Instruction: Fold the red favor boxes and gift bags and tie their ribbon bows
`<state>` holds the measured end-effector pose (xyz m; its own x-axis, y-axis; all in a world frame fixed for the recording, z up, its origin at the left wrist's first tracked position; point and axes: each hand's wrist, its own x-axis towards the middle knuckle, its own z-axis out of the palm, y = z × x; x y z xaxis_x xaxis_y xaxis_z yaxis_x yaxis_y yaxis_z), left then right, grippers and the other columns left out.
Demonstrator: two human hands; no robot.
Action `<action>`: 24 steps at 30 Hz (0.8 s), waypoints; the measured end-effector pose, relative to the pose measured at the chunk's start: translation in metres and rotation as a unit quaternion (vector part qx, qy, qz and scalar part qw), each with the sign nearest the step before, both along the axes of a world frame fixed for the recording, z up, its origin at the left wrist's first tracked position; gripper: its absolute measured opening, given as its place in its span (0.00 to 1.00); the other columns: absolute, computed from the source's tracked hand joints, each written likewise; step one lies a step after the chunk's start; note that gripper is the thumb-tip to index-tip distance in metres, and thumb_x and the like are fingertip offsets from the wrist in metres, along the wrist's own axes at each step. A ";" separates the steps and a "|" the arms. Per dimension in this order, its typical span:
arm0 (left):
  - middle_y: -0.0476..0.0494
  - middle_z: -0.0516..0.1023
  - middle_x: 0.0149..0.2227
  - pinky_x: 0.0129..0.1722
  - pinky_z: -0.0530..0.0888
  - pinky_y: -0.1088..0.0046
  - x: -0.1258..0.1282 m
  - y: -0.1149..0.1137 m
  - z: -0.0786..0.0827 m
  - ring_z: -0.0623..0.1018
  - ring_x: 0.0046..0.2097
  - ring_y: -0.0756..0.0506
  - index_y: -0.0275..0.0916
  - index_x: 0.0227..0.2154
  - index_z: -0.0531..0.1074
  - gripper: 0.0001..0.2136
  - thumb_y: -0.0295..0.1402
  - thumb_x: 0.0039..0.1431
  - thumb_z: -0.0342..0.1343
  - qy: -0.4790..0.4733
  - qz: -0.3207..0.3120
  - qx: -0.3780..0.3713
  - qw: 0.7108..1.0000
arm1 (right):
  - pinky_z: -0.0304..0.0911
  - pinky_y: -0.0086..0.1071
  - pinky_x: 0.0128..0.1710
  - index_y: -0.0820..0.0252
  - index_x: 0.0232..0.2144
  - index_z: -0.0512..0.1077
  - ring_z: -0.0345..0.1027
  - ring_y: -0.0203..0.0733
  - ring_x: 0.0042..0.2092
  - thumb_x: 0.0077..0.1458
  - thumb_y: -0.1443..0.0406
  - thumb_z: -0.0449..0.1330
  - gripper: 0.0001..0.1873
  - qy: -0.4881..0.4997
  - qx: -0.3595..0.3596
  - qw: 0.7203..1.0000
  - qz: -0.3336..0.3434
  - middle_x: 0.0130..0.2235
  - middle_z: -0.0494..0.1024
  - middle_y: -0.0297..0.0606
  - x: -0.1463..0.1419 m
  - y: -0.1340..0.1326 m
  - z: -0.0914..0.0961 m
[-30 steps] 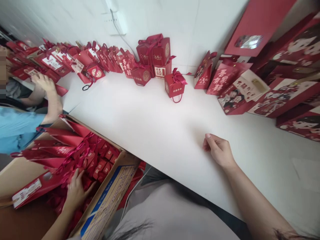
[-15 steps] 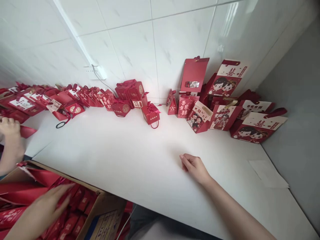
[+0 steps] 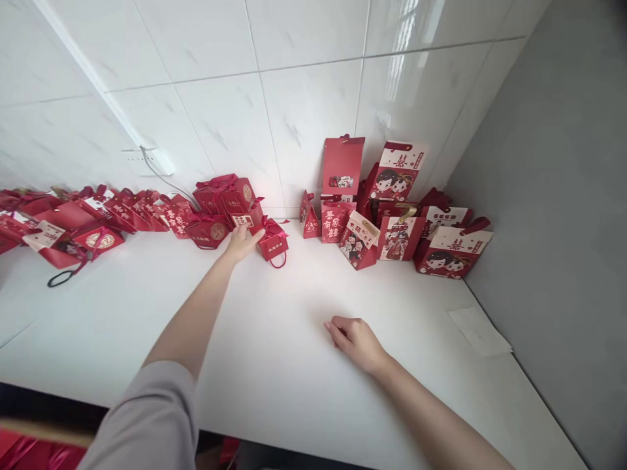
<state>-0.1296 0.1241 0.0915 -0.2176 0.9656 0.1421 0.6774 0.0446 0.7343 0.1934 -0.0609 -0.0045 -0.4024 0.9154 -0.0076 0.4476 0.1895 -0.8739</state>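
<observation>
My left hand (image 3: 242, 243) reaches across the table to the red gift boxes by the wall. Its fingers are spread, the thumb at the small red box with a ribbon bow (image 3: 273, 244) and the fingertips in front of a stacked red box (image 3: 242, 219). Whether it touches either one, I cannot tell. To its left stands another red box with a gold round emblem (image 3: 208, 232). My right hand (image 3: 353, 341) rests on the white tabletop, curled into a loose fist; nothing shows in it, and its palm side is hidden.
Printed red-and-white gift bags (image 3: 385, 228) stand in a group at the back right. A long row of red boxes (image 3: 98, 225) lines the wall at left, with a black ring (image 3: 60, 279) near it. White paper (image 3: 480, 331) lies beside the grey partition (image 3: 548, 215).
My left hand has moved from over the carton of red boxes up to the boxes by the wall. The view has swung right; my right hand stays curled on the table.
</observation>
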 end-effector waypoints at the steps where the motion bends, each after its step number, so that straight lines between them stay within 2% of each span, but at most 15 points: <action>1: 0.26 0.57 0.67 0.68 0.54 0.57 0.008 0.013 -0.008 0.57 0.69 0.33 0.29 0.64 0.57 0.39 0.50 0.57 0.58 -0.019 0.023 0.003 1.000 | 0.54 0.30 0.27 0.56 0.20 0.59 0.55 0.35 0.22 0.67 0.53 0.47 0.24 -0.006 0.004 1.000 0.001 0.21 0.69 0.30 0.000 0.001 0.000; 3: 0.23 0.51 0.68 0.69 0.51 0.55 0.023 0.027 -0.023 0.53 0.70 0.33 0.25 0.66 0.49 0.41 0.51 0.61 0.53 -0.053 0.055 0.006 0.997 | 0.54 0.30 0.26 0.56 0.20 0.58 0.55 0.35 0.22 0.67 0.53 0.47 0.24 -0.015 0.009 1.000 0.000 0.21 0.68 0.30 -0.001 0.002 0.000; 5: 0.26 0.49 0.70 0.69 0.52 0.58 0.034 0.030 -0.034 0.51 0.71 0.35 0.28 0.68 0.45 0.41 0.52 0.63 0.50 -0.090 0.061 0.014 0.994 | 0.54 0.30 0.26 0.56 0.20 0.58 0.55 0.35 0.22 0.68 0.54 0.46 0.24 -0.023 0.014 1.000 0.002 0.21 0.69 0.30 -0.002 0.002 0.001; 8: 0.35 0.55 0.69 0.67 0.59 0.62 0.044 0.021 -0.040 0.56 0.70 0.38 0.36 0.66 0.53 0.36 0.55 0.64 0.47 -0.143 -0.007 0.006 0.990 | 0.54 0.30 0.26 0.56 0.20 0.58 0.56 0.35 0.22 0.68 0.53 0.46 0.25 -0.030 0.031 0.999 0.007 0.22 0.69 0.31 -0.001 0.003 0.006; 10: 0.36 0.65 0.65 0.62 0.67 0.61 0.049 0.009 -0.038 0.66 0.65 0.37 0.37 0.62 0.63 0.33 0.56 0.62 0.48 -0.174 -0.083 -0.036 0.981 | 0.56 0.30 0.26 0.56 0.21 0.60 0.57 0.35 0.23 0.68 0.52 0.46 0.25 -0.020 0.044 0.999 -0.016 0.22 0.69 0.31 0.003 0.003 0.011; 12: 0.36 0.72 0.59 0.57 0.72 0.59 0.054 -0.007 -0.031 0.73 0.59 0.34 0.37 0.56 0.72 0.31 0.57 0.59 0.52 -0.193 -0.154 -0.102 0.964 | 0.58 0.30 0.28 0.56 0.23 0.64 0.61 0.36 0.23 0.67 0.50 0.47 0.25 0.020 0.045 0.996 -0.069 0.22 0.70 0.31 0.010 0.004 0.018; 15: 0.39 0.74 0.58 0.58 0.70 0.58 0.061 -0.042 -0.017 0.73 0.59 0.35 0.43 0.53 0.75 0.27 0.56 0.60 0.53 -0.190 -0.253 -0.183 0.931 | 0.63 0.30 0.31 0.56 0.27 0.67 0.67 0.37 0.25 0.67 0.48 0.49 0.23 0.127 0.028 0.978 -0.162 0.25 0.73 0.33 0.023 0.006 0.030; 18: 0.42 0.70 0.61 0.62 0.67 0.60 0.067 -0.079 -0.002 0.71 0.62 0.39 0.47 0.52 0.73 0.21 0.53 0.65 0.49 -0.189 -0.336 -0.156 0.909 | 0.65 0.30 0.29 0.56 0.31 0.66 0.69 0.37 0.26 0.65 0.47 0.51 0.21 0.213 0.023 0.952 -0.219 0.31 0.76 0.35 0.034 0.009 0.038; 21: 0.41 0.69 0.62 0.63 0.66 0.59 0.074 -0.108 0.002 0.69 0.63 0.40 0.46 0.50 0.73 0.18 0.49 0.65 0.51 -0.181 -0.391 -0.113 0.895 | 0.65 0.31 0.29 0.56 0.32 0.65 0.69 0.37 0.27 0.65 0.48 0.52 0.19 0.241 0.029 0.954 -0.178 0.30 0.75 0.34 0.039 0.006 0.041; 24: 0.41 0.68 0.62 0.64 0.65 0.58 0.082 -0.124 -0.004 0.67 0.65 0.39 0.46 0.50 0.72 0.17 0.45 0.61 0.59 -0.138 -0.443 -0.118 0.878 | 0.63 0.32 0.30 0.55 0.30 0.64 0.66 0.37 0.27 0.65 0.50 0.54 0.18 0.205 0.064 0.975 -0.054 0.26 0.71 0.33 0.041 0.000 0.042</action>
